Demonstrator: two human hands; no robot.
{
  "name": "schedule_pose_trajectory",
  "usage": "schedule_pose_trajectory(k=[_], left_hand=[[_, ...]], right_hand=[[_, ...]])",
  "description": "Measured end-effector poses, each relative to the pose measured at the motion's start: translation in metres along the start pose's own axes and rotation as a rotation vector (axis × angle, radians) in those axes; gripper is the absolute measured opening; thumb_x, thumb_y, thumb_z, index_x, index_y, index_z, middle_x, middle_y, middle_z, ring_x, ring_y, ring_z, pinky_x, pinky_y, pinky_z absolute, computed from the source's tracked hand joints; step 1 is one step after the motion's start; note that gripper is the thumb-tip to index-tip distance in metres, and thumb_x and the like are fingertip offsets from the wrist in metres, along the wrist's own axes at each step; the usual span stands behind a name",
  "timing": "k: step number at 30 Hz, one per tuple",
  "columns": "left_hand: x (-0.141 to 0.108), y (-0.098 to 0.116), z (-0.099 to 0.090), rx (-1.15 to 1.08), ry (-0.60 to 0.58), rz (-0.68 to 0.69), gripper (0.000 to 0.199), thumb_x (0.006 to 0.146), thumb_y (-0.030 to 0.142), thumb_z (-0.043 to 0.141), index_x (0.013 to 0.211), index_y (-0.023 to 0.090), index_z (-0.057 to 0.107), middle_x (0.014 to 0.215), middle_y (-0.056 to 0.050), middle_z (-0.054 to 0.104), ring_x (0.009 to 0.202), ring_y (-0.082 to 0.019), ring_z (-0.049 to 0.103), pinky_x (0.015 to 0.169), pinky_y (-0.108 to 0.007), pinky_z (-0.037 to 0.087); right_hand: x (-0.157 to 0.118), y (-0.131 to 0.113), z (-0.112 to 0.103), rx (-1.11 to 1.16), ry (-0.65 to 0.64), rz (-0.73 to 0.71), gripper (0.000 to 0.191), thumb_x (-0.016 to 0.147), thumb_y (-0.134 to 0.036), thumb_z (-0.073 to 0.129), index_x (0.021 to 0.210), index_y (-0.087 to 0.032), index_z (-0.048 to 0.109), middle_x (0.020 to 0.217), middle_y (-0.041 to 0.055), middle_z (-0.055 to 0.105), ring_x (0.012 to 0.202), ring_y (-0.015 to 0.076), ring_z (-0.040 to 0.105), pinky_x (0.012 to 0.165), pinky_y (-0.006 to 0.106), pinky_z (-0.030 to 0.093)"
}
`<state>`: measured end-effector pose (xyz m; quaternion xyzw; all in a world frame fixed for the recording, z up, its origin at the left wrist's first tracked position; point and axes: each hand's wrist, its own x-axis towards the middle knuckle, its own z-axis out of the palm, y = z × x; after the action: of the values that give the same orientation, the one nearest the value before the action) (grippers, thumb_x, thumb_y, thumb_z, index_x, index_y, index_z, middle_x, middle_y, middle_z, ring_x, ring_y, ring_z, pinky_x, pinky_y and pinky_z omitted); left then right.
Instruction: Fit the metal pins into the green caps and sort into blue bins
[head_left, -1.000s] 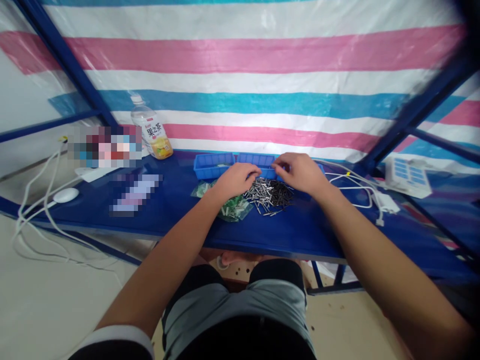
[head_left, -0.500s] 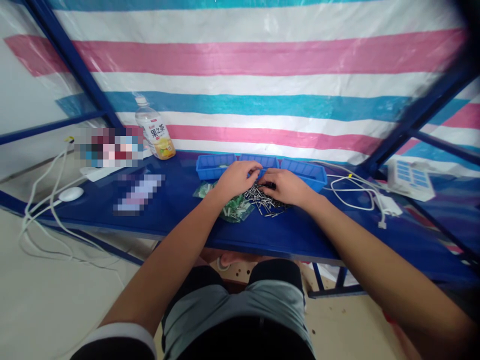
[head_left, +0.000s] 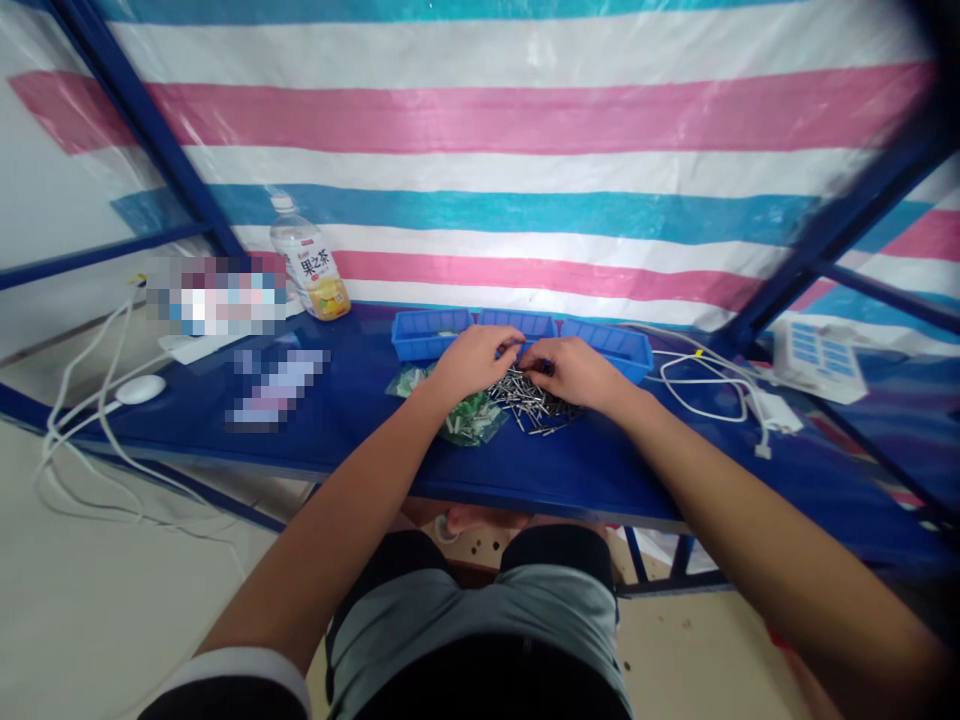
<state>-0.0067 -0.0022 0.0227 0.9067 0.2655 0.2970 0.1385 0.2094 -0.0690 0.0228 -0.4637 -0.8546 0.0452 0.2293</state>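
A loose pile of thin metal pins (head_left: 534,405), resembling blind rivets, lies on the blue table. My left hand (head_left: 480,355) is above the pile's left edge, fingers curled and thumb close to the fingertips. Facing it from the right, my right hand (head_left: 566,368) has its fingers bent down at the pins, thumb and forefinger together. Whatever either hand pinches is too small to make out. Under my left wrist, a clear plastic bag (head_left: 474,418) with green tint and small pale pieces lies partly hidden. Blue bins (head_left: 427,335) stand in a row just behind my hands.
Toward the back left stands a drink bottle (head_left: 311,260). White cables (head_left: 705,385) and a power strip (head_left: 817,360) lie on the right. A white round device (head_left: 141,389) with cords sits at the left edge of the table (head_left: 360,410). Striped sheeting (head_left: 525,120) hangs behind.
Both hands stay over the pile. My right hand's fingers have shifted slightly and drawn closer together; the bins, bag and bottle are where they were.
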Motion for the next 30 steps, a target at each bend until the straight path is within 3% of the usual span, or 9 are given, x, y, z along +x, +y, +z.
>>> schedule_pose_trajectory(k=[5, 8, 15, 20, 24, 30], left_hand=[[0.0, -0.002, 0.001, 0.0, -0.005, 0.012, 0.031, 0.1, 0.026, 0.054, 0.121, 0.025, 0.077, 0.118, -0.006, 0.082, 0.103, -0.023, 0.077, 0.091, -0.038, 0.057], [-0.001, -0.003, 0.001, 0.005, 0.001, 0.01, 0.031, 0.1, 0.025, 0.055, 0.121, 0.025, 0.077, 0.118, -0.006, 0.082, 0.103, -0.023, 0.076, 0.092, -0.038, 0.057], [0.0, 0.003, -0.003, 0.004, 0.044, -0.013, 0.03, 0.101, 0.024, 0.053, 0.117, 0.023, 0.078, 0.106, -0.006, 0.083, 0.087, -0.022, 0.074, 0.083, -0.037, 0.056], [-0.001, 0.008, -0.004, -0.056, 0.058, -0.016, 0.028, 0.102, 0.029, 0.057, 0.12, 0.024, 0.078, 0.112, -0.006, 0.084, 0.092, -0.022, 0.076, 0.086, -0.038, 0.058], [-0.001, 0.008, -0.002, -0.119, 0.052, -0.024, 0.025, 0.101, 0.029, 0.061, 0.118, 0.024, 0.078, 0.11, -0.006, 0.084, 0.095, -0.023, 0.078, 0.089, -0.039, 0.06], [0.002, 0.003, -0.001, -0.212, 0.112, -0.064, 0.016, 0.098, 0.026, 0.068, 0.11, 0.024, 0.078, 0.107, -0.005, 0.085, 0.095, -0.022, 0.078, 0.092, -0.041, 0.061]], right_hand=[[0.0, -0.002, 0.0, -0.009, 0.0, -0.001, 0.017, 0.084, -0.013, 0.059, 0.091, -0.025, 0.069, 0.09, 0.0028, 0.074, 0.081, 0.0209, 0.07, 0.079, 0.037, 0.053], [0.0, -0.005, 0.0, 0.007, 0.039, -0.014, 0.017, 0.083, -0.013, 0.058, 0.091, -0.024, 0.068, 0.092, 0.0039, 0.075, 0.085, 0.0222, 0.07, 0.082, 0.038, 0.053], [0.0, -0.011, -0.001, 0.168, 0.267, 0.114, 0.022, 0.085, -0.02, 0.064, 0.106, -0.025, 0.07, 0.098, 0.0053, 0.077, 0.082, 0.0213, 0.071, 0.079, 0.039, 0.059], [0.002, -0.007, 0.002, 0.43, 0.43, 0.214, 0.02, 0.087, -0.031, 0.069, 0.106, -0.026, 0.066, 0.097, 0.0061, 0.076, 0.089, 0.0233, 0.075, 0.086, 0.043, 0.064], [0.005, -0.005, -0.002, 0.582, 0.444, 0.322, 0.019, 0.086, -0.037, 0.071, 0.099, -0.025, 0.063, 0.094, 0.0063, 0.077, 0.084, 0.0238, 0.076, 0.086, 0.047, 0.065], [0.004, -0.004, -0.002, 0.524, 0.439, 0.335, 0.024, 0.086, -0.047, 0.077, 0.09, -0.025, 0.069, 0.081, 0.0045, 0.074, 0.072, 0.0218, 0.07, 0.077, 0.045, 0.062]])
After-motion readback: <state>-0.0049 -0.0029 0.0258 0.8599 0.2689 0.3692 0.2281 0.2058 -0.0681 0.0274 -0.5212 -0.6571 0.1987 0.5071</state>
